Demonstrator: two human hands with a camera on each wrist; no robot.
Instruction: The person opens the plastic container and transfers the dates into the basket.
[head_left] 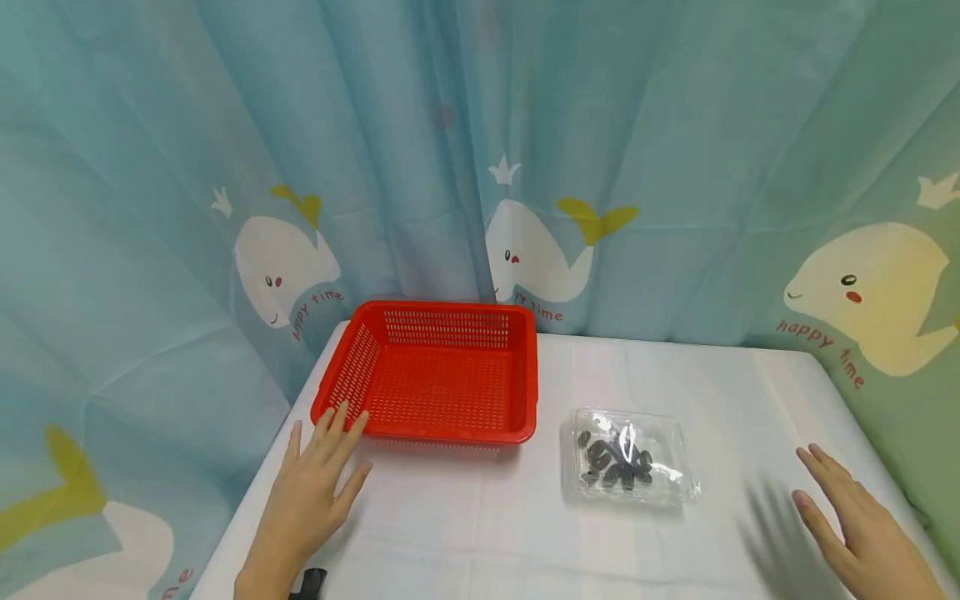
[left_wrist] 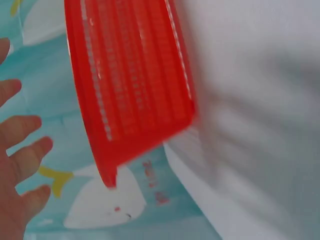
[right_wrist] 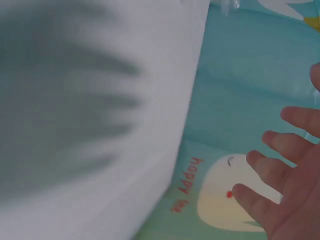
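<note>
A red plastic basket (head_left: 442, 385) with slotted walls stands at the back left of the white table, and nothing lies in it. My left hand (head_left: 311, 492) is spread in front of its near left corner, fingertips overlapping the rim in the head view. In the left wrist view the basket (left_wrist: 135, 75) appears apart from the spread fingers (left_wrist: 27, 127). Right of the basket lies a clear plastic box (head_left: 663, 450) with several dark, oval pieces (head_left: 611, 457) inside. My right hand (head_left: 862, 521), holding nothing, hovers at the table's right side with fingers extended; the right wrist view shows them spread.
A white cloth covers the table (head_left: 480, 533). Blue-green curtains (head_left: 675, 150) printed with whales hang behind the table and along both sides. A black strap (head_left: 309, 583) shows at my left wrist. Shadows of the hands fall on the cloth.
</note>
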